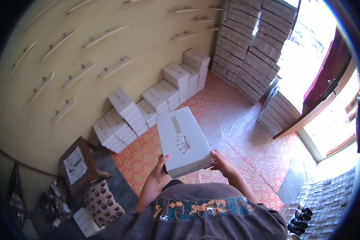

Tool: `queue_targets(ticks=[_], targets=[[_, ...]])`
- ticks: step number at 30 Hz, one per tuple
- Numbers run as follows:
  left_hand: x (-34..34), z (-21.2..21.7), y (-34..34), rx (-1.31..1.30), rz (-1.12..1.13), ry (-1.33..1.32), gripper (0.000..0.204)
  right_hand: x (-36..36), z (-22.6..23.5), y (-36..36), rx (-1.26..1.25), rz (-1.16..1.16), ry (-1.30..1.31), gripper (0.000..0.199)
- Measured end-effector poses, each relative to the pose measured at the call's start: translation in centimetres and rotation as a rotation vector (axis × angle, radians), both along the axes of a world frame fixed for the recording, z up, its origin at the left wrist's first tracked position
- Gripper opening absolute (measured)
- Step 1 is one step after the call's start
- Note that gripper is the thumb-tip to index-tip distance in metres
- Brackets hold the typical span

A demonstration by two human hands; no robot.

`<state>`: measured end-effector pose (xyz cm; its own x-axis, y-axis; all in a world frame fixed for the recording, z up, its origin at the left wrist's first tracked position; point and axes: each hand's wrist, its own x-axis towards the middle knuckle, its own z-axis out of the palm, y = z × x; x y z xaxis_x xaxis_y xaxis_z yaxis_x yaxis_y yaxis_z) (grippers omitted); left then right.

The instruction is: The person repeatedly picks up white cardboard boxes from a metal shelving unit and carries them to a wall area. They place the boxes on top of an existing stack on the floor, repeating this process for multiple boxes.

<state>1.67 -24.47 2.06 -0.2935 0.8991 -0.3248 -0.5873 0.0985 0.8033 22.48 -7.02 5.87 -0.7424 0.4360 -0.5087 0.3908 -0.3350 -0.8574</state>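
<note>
A white cardboard box [182, 138] with a crown drawing and printed lettering on its lid is held out in front of my body. My left hand [160, 167] grips its near left corner, thumb on top. On the near right corner, my right hand [221, 163] holds it with the thumb at the lid's edge. The fingers beneath the box are mostly hidden. Its lid appears closed, so the contents cannot be seen.
Stacks of similar white boxes [162, 96] line the wall on a red patterned floor covering [244, 140]. Taller box stacks [244, 48] stand beside the bright window. Small shelves [104, 37] are on the wall. A wooden chair [77, 164], spotted cushion [103, 203] and shoes [301, 220] lie nearer.
</note>
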Motion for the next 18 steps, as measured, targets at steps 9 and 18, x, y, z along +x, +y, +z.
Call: queue_targets(ticks=[9, 18], targets=[[-1.0, -0.8, 18.0, -0.069, -0.239, 0.095, 0.077, 1.2, -3.5, 15.2, -0.072, -0.189, -0.118, 0.072], [-5.5, -2.4, 41.7, -0.146, -0.308, 0.313, 0.105, -1.1, -7.9, 31.8, -0.212, -0.510, -0.031, 0.077]])
